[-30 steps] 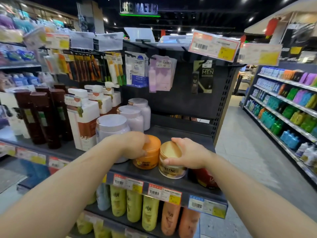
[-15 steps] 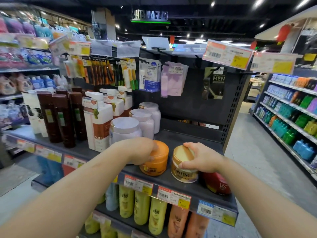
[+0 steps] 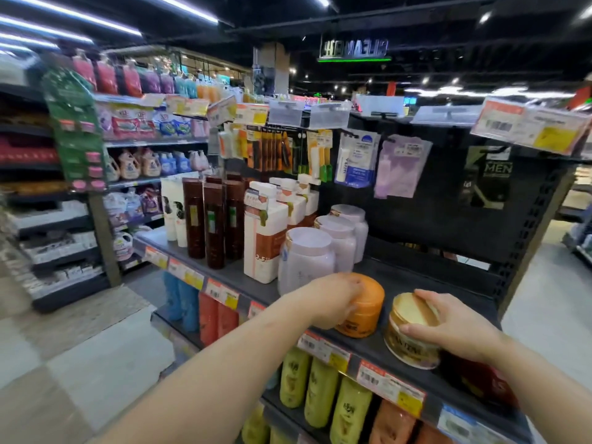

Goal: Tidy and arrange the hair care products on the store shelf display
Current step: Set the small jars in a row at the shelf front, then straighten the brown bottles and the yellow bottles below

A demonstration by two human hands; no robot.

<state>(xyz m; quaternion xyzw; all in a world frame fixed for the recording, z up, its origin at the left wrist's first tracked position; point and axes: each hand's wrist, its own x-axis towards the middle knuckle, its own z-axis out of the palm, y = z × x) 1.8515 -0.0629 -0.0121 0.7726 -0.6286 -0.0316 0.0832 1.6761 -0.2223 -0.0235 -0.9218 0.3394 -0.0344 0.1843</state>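
Lower centre of the frame, the left hand (image 3: 333,299) holds the orange jar (image 3: 363,307) just left of the gold jar (image 3: 411,331), held by the right hand (image 3: 455,328), both upright on the shelf (image 3: 426,283).

bright ceiling strip lights | motion blur left | wide-angle edge warp

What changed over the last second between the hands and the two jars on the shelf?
Only the camera view swung left. The left hand still grips the orange jar and the right hand the gold jar; both jars remain standing side by side near the shelf front.
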